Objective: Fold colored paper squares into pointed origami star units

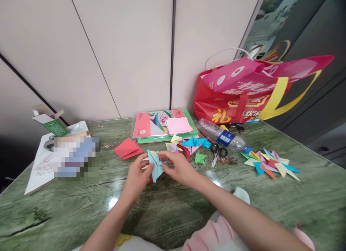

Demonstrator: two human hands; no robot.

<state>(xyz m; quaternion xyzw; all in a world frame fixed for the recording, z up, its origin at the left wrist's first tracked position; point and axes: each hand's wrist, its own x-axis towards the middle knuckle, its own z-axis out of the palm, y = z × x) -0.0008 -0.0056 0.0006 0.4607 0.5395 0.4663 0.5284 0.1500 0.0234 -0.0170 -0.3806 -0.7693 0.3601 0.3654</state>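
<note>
Between my two hands, above the green marbled table, is a light blue folded paper piece with crease lines and a pointed lower end. My left hand pinches its left edge between thumb and fingers. On the other side, my right hand grips the right edge, thumb toward me. A bit of orange-red paper shows under the blue piece; whether it is joined to it I cannot tell. Just behind my left hand lies a red folded paper. A small green folded piece rests right of my right hand.
Behind my hands are packs of coloured paper topped by pink sheets, and several folded pieces. Scissors, a plastic bottle, multicoloured paper stars and a red bag stand right. A small box is left.
</note>
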